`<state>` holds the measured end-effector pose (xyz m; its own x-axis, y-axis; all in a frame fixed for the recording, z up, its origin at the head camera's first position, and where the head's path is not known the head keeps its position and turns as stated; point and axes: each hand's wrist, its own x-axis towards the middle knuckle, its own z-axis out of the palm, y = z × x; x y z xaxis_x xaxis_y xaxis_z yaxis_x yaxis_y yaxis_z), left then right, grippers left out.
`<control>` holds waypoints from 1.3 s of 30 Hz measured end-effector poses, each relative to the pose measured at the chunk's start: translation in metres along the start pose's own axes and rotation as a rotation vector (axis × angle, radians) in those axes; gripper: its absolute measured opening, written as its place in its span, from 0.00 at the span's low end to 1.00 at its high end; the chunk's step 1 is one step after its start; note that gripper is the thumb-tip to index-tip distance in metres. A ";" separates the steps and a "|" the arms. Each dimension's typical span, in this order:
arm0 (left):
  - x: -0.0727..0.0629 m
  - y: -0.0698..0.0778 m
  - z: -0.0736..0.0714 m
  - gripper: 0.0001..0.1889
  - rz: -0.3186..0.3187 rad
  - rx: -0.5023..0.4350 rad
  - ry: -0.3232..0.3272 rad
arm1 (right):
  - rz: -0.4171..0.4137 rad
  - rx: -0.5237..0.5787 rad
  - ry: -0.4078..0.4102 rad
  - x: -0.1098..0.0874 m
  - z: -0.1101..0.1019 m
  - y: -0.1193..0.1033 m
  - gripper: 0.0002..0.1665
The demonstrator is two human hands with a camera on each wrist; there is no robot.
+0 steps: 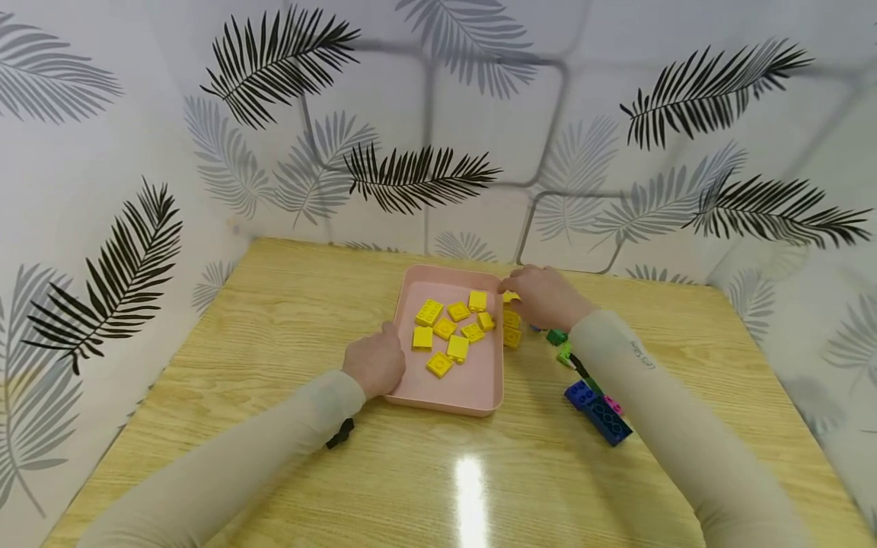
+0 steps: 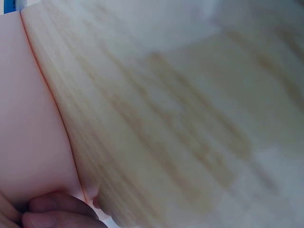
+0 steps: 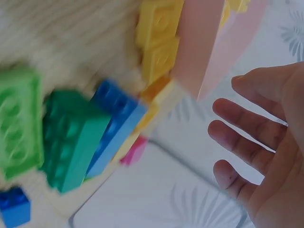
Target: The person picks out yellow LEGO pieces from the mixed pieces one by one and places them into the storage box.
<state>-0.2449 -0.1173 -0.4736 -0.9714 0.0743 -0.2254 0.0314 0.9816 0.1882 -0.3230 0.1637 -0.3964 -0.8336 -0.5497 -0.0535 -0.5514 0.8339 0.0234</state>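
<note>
A pink tray (image 1: pixel 445 392) with several yellow toy bricks (image 1: pixel 457 348) in it stands on the table. My left hand (image 1: pixel 375 361) grips its left wall near the front corner; in the left wrist view, fingers (image 2: pixel 59 211) are bent at the tray's edge. Beside the tray's far right corner is my right hand (image 1: pixel 546 295). In the right wrist view its fingers (image 3: pixel 242 142) are spread and hold nothing. Just outside the tray's right wall lie yellow bricks (image 3: pixel 160 59), below that hand.
Right of the tray lie a green brick (image 3: pixel 76 137), a light green brick (image 3: pixel 18 126), blue bricks (image 3: pixel 118 123) and a pink one (image 3: pixel 134 151). A dark blue brick (image 1: pixel 606 420) lies nearer the front. A black piece (image 1: pixel 340 433) sits by the left forearm. Patterned wall (image 1: pixel 445 221) bounds the table's back.
</note>
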 end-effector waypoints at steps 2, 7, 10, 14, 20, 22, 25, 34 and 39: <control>0.001 0.000 0.000 0.25 0.000 0.004 0.000 | 0.010 0.007 0.011 -0.005 -0.002 0.010 0.20; 0.001 0.000 0.001 0.26 0.002 0.005 0.005 | 0.028 0.052 0.025 -0.018 -0.004 0.033 0.19; 0.001 0.000 0.001 0.26 0.002 0.003 0.007 | 0.029 0.082 0.027 -0.023 -0.003 0.041 0.18; 0.001 -0.001 0.000 0.26 0.002 -0.003 0.012 | 0.034 0.096 0.026 -0.025 0.002 0.049 0.17; -0.001 -0.001 0.000 0.29 0.007 -0.008 0.006 | 0.087 0.068 -0.014 -0.025 0.012 0.051 0.18; -0.001 0.000 -0.001 0.29 0.010 -0.009 0.006 | 0.105 0.063 -0.024 -0.024 0.017 0.052 0.18; -0.001 0.000 -0.001 0.28 0.012 -0.012 0.006 | 0.130 0.043 -0.029 -0.021 0.024 0.054 0.18; -0.001 0.000 0.000 0.30 0.014 -0.007 -0.007 | 0.200 0.008 -0.048 -0.014 0.036 0.056 0.17; -0.001 -0.001 0.000 0.28 0.011 -0.008 0.003 | 0.206 0.037 -0.048 -0.011 0.037 0.057 0.18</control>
<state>-0.2443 -0.1183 -0.4738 -0.9718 0.0846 -0.2200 0.0404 0.9793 0.1984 -0.3443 0.2192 -0.4310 -0.9257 -0.3653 -0.0984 -0.3673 0.9301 0.0023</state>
